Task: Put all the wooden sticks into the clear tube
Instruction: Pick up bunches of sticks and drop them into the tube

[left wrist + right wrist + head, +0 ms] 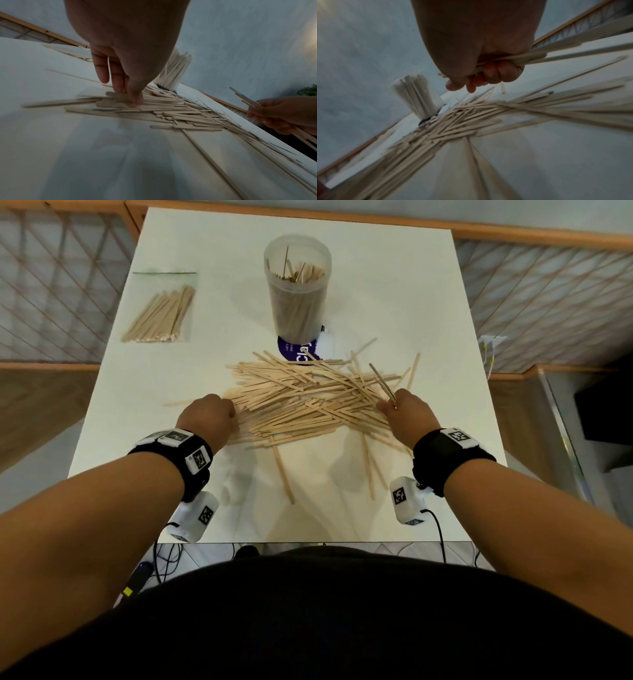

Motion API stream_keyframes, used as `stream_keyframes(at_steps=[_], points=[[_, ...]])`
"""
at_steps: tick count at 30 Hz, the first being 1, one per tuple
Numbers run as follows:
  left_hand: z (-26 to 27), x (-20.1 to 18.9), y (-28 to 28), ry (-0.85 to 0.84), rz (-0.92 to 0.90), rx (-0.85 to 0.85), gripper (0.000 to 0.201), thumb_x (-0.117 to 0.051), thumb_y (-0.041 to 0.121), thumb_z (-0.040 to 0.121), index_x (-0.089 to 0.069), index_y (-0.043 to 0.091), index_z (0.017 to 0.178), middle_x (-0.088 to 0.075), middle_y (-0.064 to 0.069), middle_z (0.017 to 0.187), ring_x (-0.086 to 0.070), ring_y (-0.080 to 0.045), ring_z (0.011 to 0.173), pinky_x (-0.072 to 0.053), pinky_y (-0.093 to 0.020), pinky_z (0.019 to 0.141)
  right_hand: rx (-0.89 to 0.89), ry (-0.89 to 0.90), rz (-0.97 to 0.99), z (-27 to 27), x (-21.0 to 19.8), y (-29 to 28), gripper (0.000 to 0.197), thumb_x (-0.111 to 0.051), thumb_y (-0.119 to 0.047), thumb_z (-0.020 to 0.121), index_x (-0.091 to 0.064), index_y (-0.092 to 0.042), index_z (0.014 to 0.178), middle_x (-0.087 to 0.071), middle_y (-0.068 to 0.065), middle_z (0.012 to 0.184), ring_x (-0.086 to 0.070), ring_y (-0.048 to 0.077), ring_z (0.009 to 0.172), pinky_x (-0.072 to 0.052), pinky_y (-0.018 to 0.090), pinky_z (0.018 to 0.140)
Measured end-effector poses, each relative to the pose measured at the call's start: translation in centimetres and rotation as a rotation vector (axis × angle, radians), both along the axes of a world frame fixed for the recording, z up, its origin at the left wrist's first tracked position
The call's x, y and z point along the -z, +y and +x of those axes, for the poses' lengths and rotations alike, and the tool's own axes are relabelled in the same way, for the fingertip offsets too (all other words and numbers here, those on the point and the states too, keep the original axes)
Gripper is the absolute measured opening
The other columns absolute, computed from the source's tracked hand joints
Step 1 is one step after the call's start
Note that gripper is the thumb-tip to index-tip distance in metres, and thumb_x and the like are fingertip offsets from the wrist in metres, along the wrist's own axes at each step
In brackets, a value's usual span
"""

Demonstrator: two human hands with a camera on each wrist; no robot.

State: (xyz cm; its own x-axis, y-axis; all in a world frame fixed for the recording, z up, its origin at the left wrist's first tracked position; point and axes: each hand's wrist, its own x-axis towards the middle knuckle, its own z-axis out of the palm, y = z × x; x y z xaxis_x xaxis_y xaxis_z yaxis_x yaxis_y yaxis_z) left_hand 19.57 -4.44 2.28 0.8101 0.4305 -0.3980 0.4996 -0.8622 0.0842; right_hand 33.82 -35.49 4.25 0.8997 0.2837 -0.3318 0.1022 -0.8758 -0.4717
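1. Nearest the table's [428,302] front edge, a few stray wooden sticks [283,470] lie apart from the main heap, pointing toward that edge.
2. The left hand [209,414] reaches down at the left end of the pile [301,402]; in the left wrist view its thumb and fingers [135,97] press together on the ends of some sticks, pinching them against the heap.
3. The right hand [406,414] sits at the pile's right end, fingers curled round a small bundle of sticks [537,56] whose ends stick out past the fist on both sides.
4. The pile itself spreads across the middle of the table, sticks crossing at many angles.
5. Just beyond the pile, a purple printed card [298,350] lies partly under the sticks.
6. The clear tube [297,289] stands upright behind the card, toward the far edge, already holding many sticks.
7. Near the far left corner lies a sealed clear bag of sticks [161,314], well apart from the pile.
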Motion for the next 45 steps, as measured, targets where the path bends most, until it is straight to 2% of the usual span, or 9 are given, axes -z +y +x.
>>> stream_keyframes(at_steps=[4, 8, 13, 19, 28, 34, 37, 42, 45], points=[[-0.4, -1.0, 0.6, 0.022, 0.003, 0.013, 0.019, -0.055, 0.013, 0.09, -0.069, 0.014, 0.102, -0.057, -0.008, 0.094, -0.058, -0.029, 0.084, -0.045, -0.032, 0.068, 0.062, -0.003, 0.102, -0.1, -0.9, 1.8, 0.026, -0.05, -0.033, 0.096, -0.048, -0.009, 0.086, -0.05, 0.0, 0.074, -0.049, 0.025, 0.08, -0.031, 0.028, 0.069], [-1.3, -0.8, -0.2, 0.013, -0.05, 0.004, 0.024, -0.049, 0.011, 0.09, -0.072, 0.016, 0.093, -0.063, -0.008, 0.1, -0.058, -0.026, 0.08, -0.043, -0.03, 0.067, 0.081, 0.001, 0.158, -0.8, -1.3, 2.5, 0.032, -0.048, -0.029, 0.097, -0.056, 0.003, 0.097, -0.056, 0.013, 0.088, -0.049, 0.028, 0.084, -0.029, 0.028, 0.067], [-2.9, -0.3, 2.3, 0.157, 0.029, 0.05, 0.032, -0.045, 0.018, 0.096, -0.065, 0.016, 0.12, -0.061, -0.009, 0.122, -0.058, -0.028, 0.111, -0.045, -0.032, 0.091, 0.074, 0.012, 0.257, -2.3, -2.4, 6.8, 0.034, -0.052, -0.032, 0.096, -0.058, 0.001, 0.098, -0.06, 0.013, 0.093, -0.053, 0.027, 0.089, -0.04, 0.033, 0.078], [-1.7, -1.1, 1.0, 0.133, 0.058, 0.099, 0.027, -0.047, 0.014, 0.092, -0.067, 0.01, 0.11, -0.062, -0.012, 0.104, -0.062, -0.032, 0.094, -0.049, -0.034, 0.075, 0.099, 0.027, 0.271, -2.5, -1.6, 6.4, 0.032, -0.054, -0.031, 0.092, -0.055, 0.0, 0.087, -0.059, 0.017, 0.085, -0.058, 0.036, 0.088, -0.045, 0.04, 0.078], [-3.1, -0.8, 2.1, 0.12, 0.146, 0.25, 0.035, -0.039, 0.015, 0.094, -0.04, 0.007, 0.128, -0.048, -0.013, 0.124, -0.048, -0.033, 0.112, -0.042, -0.04, 0.086, 0.168, 0.071, 0.288, -3.9, -1.6, 7.6, 0.023, -0.056, -0.032, 0.091, -0.052, -0.015, 0.075, -0.055, 0.006, 0.077, -0.059, 0.031, 0.084, -0.048, 0.046, 0.085], [-2.2, -3.0, 4.3, 0.112, -0.132, 0.262, 0.028, -0.038, 0.004, 0.095, -0.038, -0.001, 0.123, -0.058, -0.018, 0.112, -0.057, -0.033, 0.091, -0.042, -0.037, 0.073, 0.149, 0.049, 0.279, -3.8, -3.0, 9.9, 0.028, -0.054, -0.032, 0.093, -0.056, -0.005, 0.089, -0.06, 0.014, 0.085, -0.058, 0.031, 0.084, -0.047, 0.041, 0.081], [-1.6, -4.2, 6.3, 0.075, -0.256, 0.218, 0.023, -0.038, 0.0, 0.095, -0.047, 0.002, 0.115, -0.057, -0.008, 0.115, -0.056, -0.029, 0.101, -0.038, -0.03, 0.076, 0.178, 0.058, 0.34, -3.7, -3.9, 11.4, 0.026, -0.053, -0.034, 0.093, -0.052, -0.011, 0.081, -0.054, 0.008, 0.078, -0.051, 0.024, 0.073, -0.041, 0.037, 0.07], [-0.9, -7.1, 7.4, -0.139, -0.743, -0.106, 0.015, -0.036, 0.007, 0.098, -0.05, 0.01, 0.093, -0.055, -0.006, 0.09, -0.051, -0.022, 0.073, -0.041, -0.029, 0.062, 0.295, 0.182, 0.57, -4.1, -6.7, 14.7, 0.044, -0.054, -0.055, 0.089, -0.052, -0.011, 0.086, -0.045, 0.002, 0.07, -0.033, 0.014, 0.054, -0.029, 0.028, 0.051], [0.0, -10.1, 6.4, -0.283, -0.947, -0.093, 0.019, -0.036, 0.014, 0.101, -0.049, 0.01, 0.088, -0.053, -0.005, 0.08, -0.05, -0.018, 0.067, -0.046, -0.028, 0.062, 0.31, 0.279, 0.82, -4.5, -9.6, 17.9, 0.04, -0.058, -0.055, 0.087, -0.053, -0.016, 0.088, -0.045, 0.001, 0.075, -0.029, 0.01, 0.051, -0.025, 0.025, 0.047]])
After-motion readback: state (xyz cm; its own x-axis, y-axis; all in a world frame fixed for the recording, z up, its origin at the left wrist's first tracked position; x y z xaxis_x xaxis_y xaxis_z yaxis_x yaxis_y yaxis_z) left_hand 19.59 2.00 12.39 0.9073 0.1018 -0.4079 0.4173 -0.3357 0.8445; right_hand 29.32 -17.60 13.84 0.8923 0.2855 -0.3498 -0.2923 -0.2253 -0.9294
